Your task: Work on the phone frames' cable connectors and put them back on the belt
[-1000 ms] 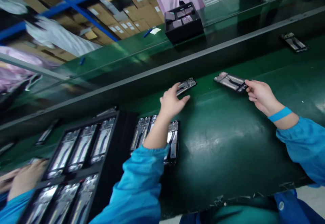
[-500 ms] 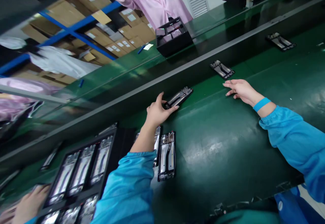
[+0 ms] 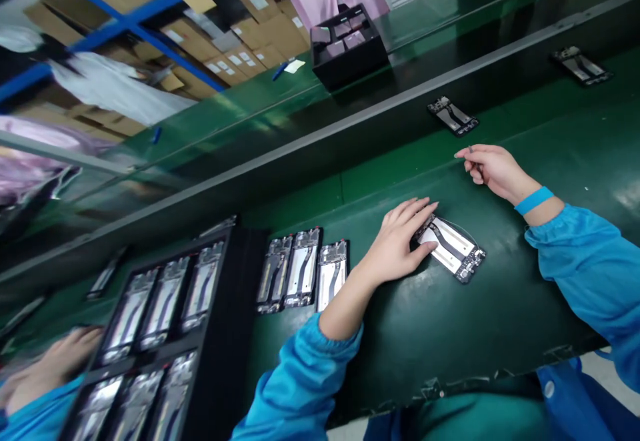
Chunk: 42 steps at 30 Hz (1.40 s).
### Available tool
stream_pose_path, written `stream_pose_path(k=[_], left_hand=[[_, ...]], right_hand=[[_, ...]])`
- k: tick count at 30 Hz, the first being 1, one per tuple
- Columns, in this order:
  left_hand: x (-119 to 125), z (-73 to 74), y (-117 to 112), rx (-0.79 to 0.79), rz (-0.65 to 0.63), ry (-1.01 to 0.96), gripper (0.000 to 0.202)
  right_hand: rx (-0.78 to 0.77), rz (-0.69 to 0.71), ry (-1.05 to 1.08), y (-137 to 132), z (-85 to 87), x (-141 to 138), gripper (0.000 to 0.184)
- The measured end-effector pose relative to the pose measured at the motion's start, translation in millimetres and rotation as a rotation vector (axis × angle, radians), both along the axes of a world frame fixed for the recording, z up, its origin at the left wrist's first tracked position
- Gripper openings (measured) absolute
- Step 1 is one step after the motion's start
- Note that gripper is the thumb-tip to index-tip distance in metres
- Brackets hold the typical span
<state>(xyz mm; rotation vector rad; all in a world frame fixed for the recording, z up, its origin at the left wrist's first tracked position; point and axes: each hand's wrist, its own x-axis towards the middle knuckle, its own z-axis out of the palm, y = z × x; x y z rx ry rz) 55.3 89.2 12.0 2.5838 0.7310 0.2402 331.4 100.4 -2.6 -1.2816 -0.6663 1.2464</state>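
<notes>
While the left hand (image 3: 400,244) lies on the green conveyor belt (image 3: 450,321), its fingers spread over the near end of a phone frame (image 3: 456,249) and its thumb presses that frame's edge, so the grip is closed on it; the phone frame lies flat and slantwise on the belt, just right of the hand; the right hand (image 3: 493,169) hovers above the belt farther back, thumb and forefinger drawn together, and I cannot tell whether anything small sits between them; a second frame (image 3: 453,115) lies just beyond it, apart; a row of three frames (image 3: 300,274) rests left of the left wrist, beside a black tray (image 3: 227,334) filled with more; a co-worker's hand (image 3: 50,367) shows at the tray's far left.
</notes>
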Motion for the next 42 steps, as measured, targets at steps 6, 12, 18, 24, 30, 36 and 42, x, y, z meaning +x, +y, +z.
stream_pose_path(k=[6,12,18,24,30,36,42], left_hand=[[17.1,-16.9,-29.7,0.014,0.059,-0.032,0.068],[-21.9,-13.6,-74.7,0.058,0.252,-0.016,0.058],[-14.7,-0.9,-69.7,-0.066,0.302,0.016,0.061],[22.9,2.2,-60.5,-0.097,0.192,-0.128,0.014],[11.0,4.2,-61.3,-0.055,0.112,-0.156,0.021],[8.2,0.0,-69.7,0.025,0.100,-0.210,0.023],[11.8,-7.3,-72.6,0.023,0.119,-0.302,0.023]], right_hand=[[-0.016,0.073,-0.175,-18.6,7.1,-6.4,0.005],[-0.026,0.459,-0.567,-55.6,20.7,-17.3,0.014],[-0.069,0.946,-0.956,-100.4,38.5,-27.3,0.024],[-0.155,0.950,-1.161,-111.5,43.8,-38.2,0.019],[-0.205,0.979,-1.234,-110.1,54.3,-46.4,0.023],[-0.528,1.049,-0.742,-106.3,53.8,-37.7,0.037],[-0.690,0.955,-0.515,-105.7,47.7,-40.3,0.035]])
